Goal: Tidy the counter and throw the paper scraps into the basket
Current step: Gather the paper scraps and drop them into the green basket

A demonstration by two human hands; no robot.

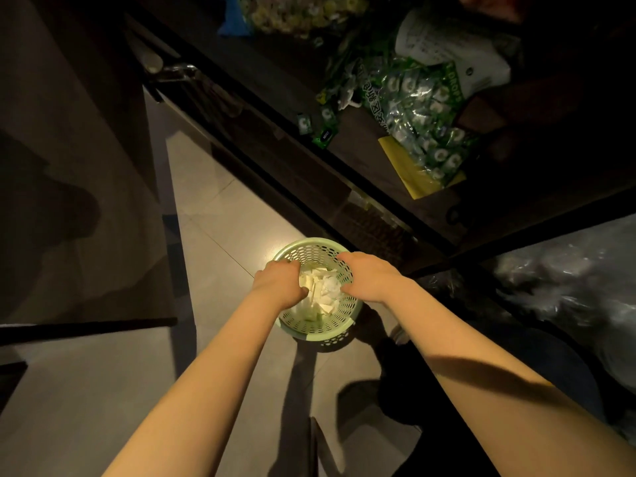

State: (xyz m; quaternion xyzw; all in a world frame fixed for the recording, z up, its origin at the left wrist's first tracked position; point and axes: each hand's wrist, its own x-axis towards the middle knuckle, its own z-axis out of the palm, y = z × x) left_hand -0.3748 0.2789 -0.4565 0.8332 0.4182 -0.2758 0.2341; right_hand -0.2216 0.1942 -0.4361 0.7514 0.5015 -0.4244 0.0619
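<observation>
A pale green perforated basket (320,325) stands on the tiled floor beside the dark counter (364,132). White paper scraps (323,294) lie piled inside it. My left hand (280,282) hangs over the basket's left rim and my right hand (368,277) over its right rim. Both hands have their backs towards me, with the fingers curled down towards the scraps. The undersides of the fingers are hidden, so I cannot see whether they hold scraps, grip the rim or hold nothing.
On the counter lie bags of green-wrapped mints (420,125), loose mint packets (321,136), a yellow sheet (409,173) and a bag of yellow sweets (296,12). A crinkled clear plastic bag (568,277) sits at the right. A dark cabinet (69,166) stands at the left.
</observation>
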